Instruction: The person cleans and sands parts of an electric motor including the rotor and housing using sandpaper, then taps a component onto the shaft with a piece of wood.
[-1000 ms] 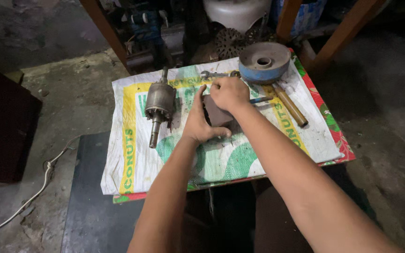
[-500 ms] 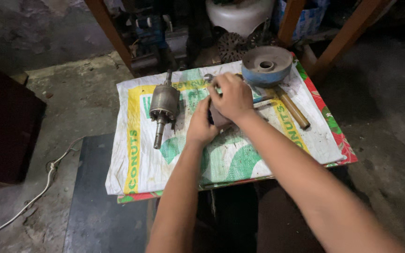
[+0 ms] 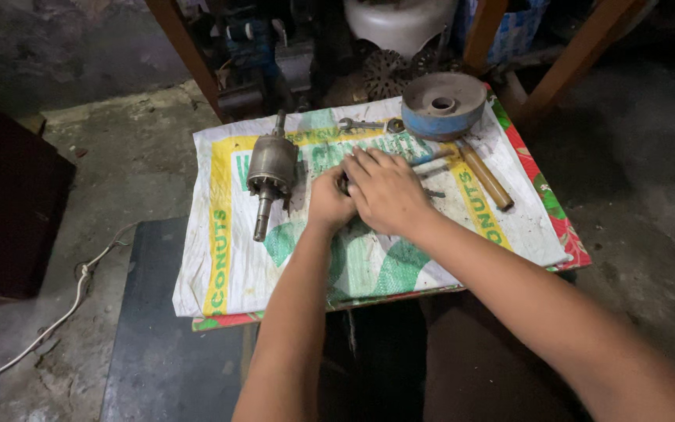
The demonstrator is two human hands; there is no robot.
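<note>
At the centre of the frame, your two hands meet over a small dark metal part (image 3: pixel 343 184) on the printed woven sack (image 3: pixel 369 258), and they cover nearly all of it. Your right hand (image 3: pixel 388 191) lies on top with fingers spread and curled down; your left hand (image 3: pixel 328 205) presses in from the left side. You appear to be clasping the part from both sides, though the grip itself is hidden, so I cannot tell how firmly either hand closes.

The part looks like cast metal: probably stiff, fairly heavy for its bulk, and possibly greasy. Hold it by its outer body, not by thin projecting bits.

Left of your hands lies a motor armature (image 3: pixel 270 173), shaft pointing toward the lower edge. At upper right sits a round blue housing (image 3: pixel 443 109), with a spanner (image 3: pixel 369 124) just beside it and a wooden-handled tool (image 3: pixel 484 173) below.

Compared with half a second ago, your hands sit slightly lower on the sack and your right hand has flattened more over the part; the other items have not shifted.
</note>
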